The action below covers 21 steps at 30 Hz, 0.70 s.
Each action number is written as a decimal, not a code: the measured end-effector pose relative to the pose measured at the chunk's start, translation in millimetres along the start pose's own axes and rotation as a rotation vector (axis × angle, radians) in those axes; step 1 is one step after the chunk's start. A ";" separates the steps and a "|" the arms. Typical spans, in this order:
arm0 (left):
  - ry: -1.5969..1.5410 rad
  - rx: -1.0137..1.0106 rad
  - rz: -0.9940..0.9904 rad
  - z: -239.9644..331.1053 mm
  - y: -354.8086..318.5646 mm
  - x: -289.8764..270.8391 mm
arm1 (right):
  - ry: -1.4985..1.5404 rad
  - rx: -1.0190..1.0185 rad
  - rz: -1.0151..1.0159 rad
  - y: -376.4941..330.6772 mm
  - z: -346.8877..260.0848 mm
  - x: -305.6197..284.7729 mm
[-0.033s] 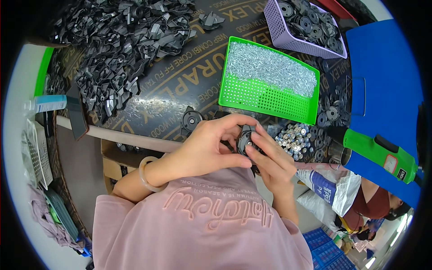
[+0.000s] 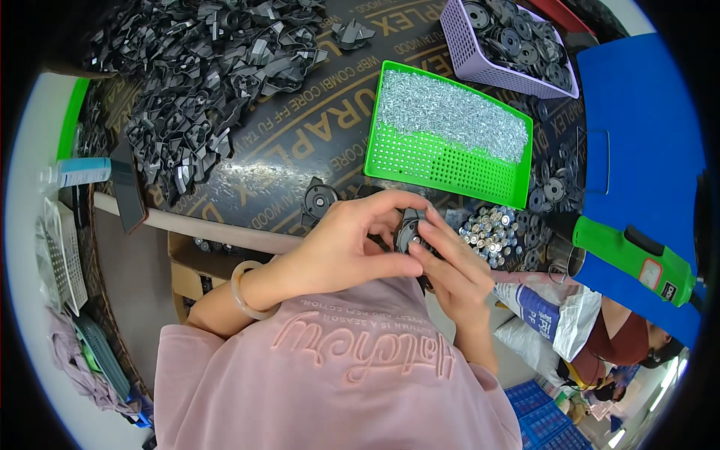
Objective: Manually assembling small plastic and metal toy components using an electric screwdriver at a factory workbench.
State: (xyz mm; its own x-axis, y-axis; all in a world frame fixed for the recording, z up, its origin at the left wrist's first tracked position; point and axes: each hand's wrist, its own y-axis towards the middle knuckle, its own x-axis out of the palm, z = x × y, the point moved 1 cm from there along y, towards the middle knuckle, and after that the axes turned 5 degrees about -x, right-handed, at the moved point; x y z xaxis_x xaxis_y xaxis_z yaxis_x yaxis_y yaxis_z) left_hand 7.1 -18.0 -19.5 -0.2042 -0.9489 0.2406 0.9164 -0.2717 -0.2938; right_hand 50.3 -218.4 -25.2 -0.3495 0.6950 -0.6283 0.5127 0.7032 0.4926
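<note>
Black part (image 2: 406, 234), one: between my left hand (image 2: 358, 244) and right hand (image 2: 454, 264), near counter (image 2: 247, 180) edge. Fingers: both sets clamped on part. Step, my judgement: close two-handed fitting; next move calls for steady hold, careful thumb pressure.

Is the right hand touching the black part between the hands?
Touching: in the head view, the right hand has fingertips lying on the black part, no gap showing.

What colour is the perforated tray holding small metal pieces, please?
The tray is bright green, clearest in the head view.
</note>
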 end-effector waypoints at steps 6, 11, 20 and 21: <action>-0.148 -0.015 -0.068 -0.1 -3.0 -2.5 | 0.121 0.101 0.197 1.2 -12.3 -7.3; 0.127 -0.029 -0.010 2.9 -7.9 -2.1 | 0.338 0.646 0.117 -5.9 -22.4 -5.1; 0.237 0.070 -0.004 -0.2 -9.0 -6.9 | 0.574 0.920 0.024 2.5 -16.0 0.0; 0.238 0.071 -0.003 2.2 -9.9 -7.8 | 0.584 0.904 0.004 5.5 -15.4 0.3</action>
State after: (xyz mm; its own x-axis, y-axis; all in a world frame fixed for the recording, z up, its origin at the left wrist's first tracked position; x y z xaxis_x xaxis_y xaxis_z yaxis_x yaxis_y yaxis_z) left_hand 0.3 -7.5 -16.5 -0.2741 -0.9616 0.0141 0.9360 -0.2701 -0.2257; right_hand 41.0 -212.1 -13.4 -0.5444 0.8294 -0.1252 0.8207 0.4958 -0.2841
